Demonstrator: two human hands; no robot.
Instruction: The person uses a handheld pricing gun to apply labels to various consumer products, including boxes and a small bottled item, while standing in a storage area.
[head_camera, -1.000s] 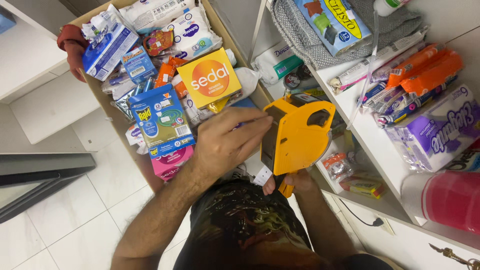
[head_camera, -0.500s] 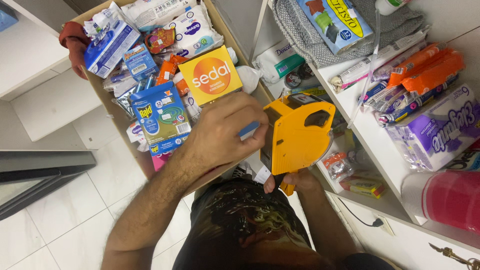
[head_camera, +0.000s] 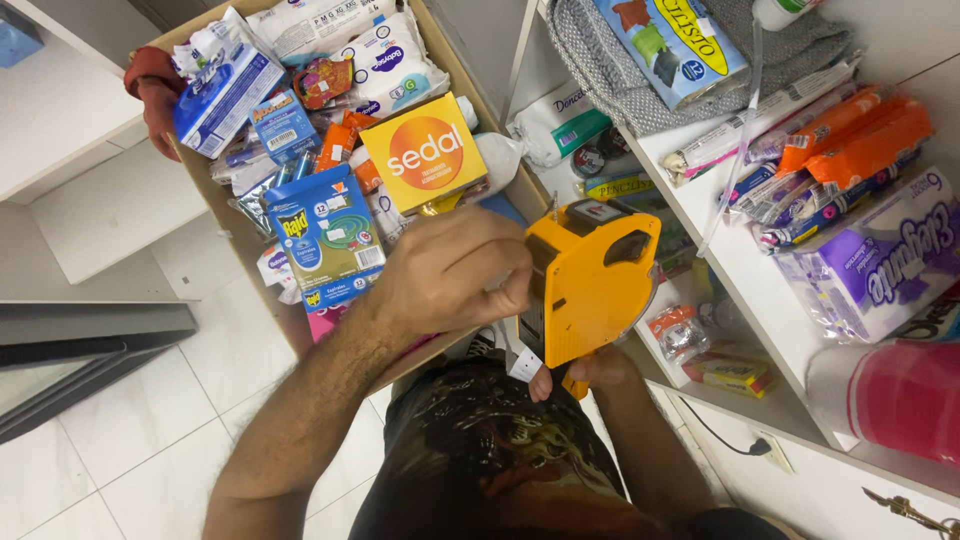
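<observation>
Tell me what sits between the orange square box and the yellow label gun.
In the head view, the person's left hand lies between the orange square box and the yellow label gun, its fingers touching the gun's left edge.

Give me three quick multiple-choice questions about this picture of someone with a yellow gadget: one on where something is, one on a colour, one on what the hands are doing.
1. Where is the cardboard box of goods?
A. on the white shelf
B. left of the yellow label gun
C. on the floor tiles behind the person

2. What colour is the square box with a round emblem in the cardboard box?
A. orange-yellow
B. purple
C. green

3. How is the label gun held?
A. lying unheld on the shelf
B. both hands on it
C. by one hand only

Answers: B, the cardboard box sits left of the label gun; A, the square box is orange-yellow; B, the right hand grips the handle while the left hand touches its side.
</observation>
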